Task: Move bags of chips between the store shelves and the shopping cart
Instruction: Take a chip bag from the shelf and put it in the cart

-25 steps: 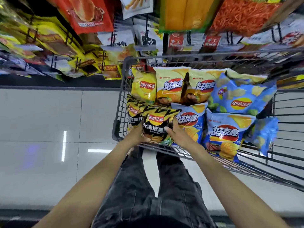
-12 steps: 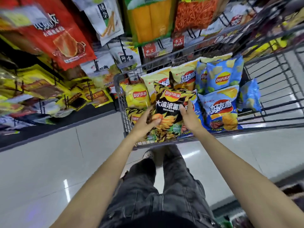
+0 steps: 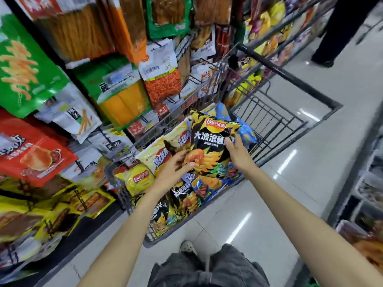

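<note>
A black and yellow bag of chips (image 3: 209, 141) is held upright above the shopping cart (image 3: 275, 121). My left hand (image 3: 173, 169) grips its lower left edge and my right hand (image 3: 236, 151) grips its right side. Below it the cart holds several more bags: a small yellow bag (image 3: 138, 180), pale yellow bags (image 3: 163, 154), blue bags (image 3: 244, 131) and another black bag (image 3: 180, 206).
Store shelves (image 3: 83, 100) packed with hanging snack bags stand left of the cart and run on past it. Another person's dark legs (image 3: 339, 32) stand at the top right. A rack of goods (image 3: 369, 204) lines the right edge. Tiled floor lies between.
Both hands have lifted the black bag out of the cart pile and higher. The view has swung left and up, showing more of the shelves.
</note>
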`<state>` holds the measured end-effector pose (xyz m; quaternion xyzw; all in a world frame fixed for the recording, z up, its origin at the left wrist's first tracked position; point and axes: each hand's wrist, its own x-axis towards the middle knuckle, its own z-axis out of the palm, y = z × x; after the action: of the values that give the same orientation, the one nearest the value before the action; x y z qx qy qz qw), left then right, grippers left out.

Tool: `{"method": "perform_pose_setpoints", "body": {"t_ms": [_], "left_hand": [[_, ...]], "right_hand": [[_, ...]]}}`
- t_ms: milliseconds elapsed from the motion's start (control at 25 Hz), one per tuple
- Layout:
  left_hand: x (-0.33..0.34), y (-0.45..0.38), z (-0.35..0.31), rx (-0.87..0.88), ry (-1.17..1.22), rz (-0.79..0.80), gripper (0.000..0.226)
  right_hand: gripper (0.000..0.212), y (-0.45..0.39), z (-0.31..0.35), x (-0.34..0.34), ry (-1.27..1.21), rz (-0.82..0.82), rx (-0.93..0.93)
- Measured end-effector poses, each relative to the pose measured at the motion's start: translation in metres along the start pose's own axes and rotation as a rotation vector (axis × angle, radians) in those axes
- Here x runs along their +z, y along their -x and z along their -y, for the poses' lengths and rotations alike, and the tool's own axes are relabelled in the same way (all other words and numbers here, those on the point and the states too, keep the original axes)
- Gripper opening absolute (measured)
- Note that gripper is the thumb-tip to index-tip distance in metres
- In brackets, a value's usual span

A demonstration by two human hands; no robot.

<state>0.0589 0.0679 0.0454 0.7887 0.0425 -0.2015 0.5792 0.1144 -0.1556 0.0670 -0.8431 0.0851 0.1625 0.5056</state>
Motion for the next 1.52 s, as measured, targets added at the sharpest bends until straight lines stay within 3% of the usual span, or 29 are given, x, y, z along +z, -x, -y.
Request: {"method": "perform_pose_setpoints", "body": {"t_ms": [200, 320, 520, 920, 1200, 1400, 1520], "left_hand": [[0.059, -0.045, -0.059, 0.109, -0.036, 0.118, 0.054], [0.121, -0.057, -0.103, 0.183, -0.051, 0.191, 0.04], [0.24, -0.078, -0.161, 0.285, -0.1, 0.26, 0.032], [0.475, -0.138, -0.252, 0.345, -0.154, 0.492, 0.057], [0.564, -0.227, -0.314, 0.36, -0.185, 0.558, 0.056], [0.609, -0.327, -0.366, 0.353, -0.161, 0.571, 0.064], [0.626, -0.399, -0.408, 0.324, -0.147, 0.547, 0.053]], "right_hand": [[0.065, 0.024, -0.009, -0.096, -0.038, -0.198, -0.023], [0.079, 0.044, -0.034, -0.163, -0.082, -0.32, 0.012], [0.045, 0.082, -0.083, -0.279, -0.134, -0.432, 0.031], [0.055, 0.109, -0.217, -0.499, -0.095, -0.645, 0.116], [0.055, 0.049, -0.264, -0.602, -0.151, -0.712, 0.088], [0.055, -0.04, -0.271, -0.687, -0.124, -0.718, 0.112], [0.052, -0.109, -0.254, -0.742, -0.093, -0.699, 0.115]]}}
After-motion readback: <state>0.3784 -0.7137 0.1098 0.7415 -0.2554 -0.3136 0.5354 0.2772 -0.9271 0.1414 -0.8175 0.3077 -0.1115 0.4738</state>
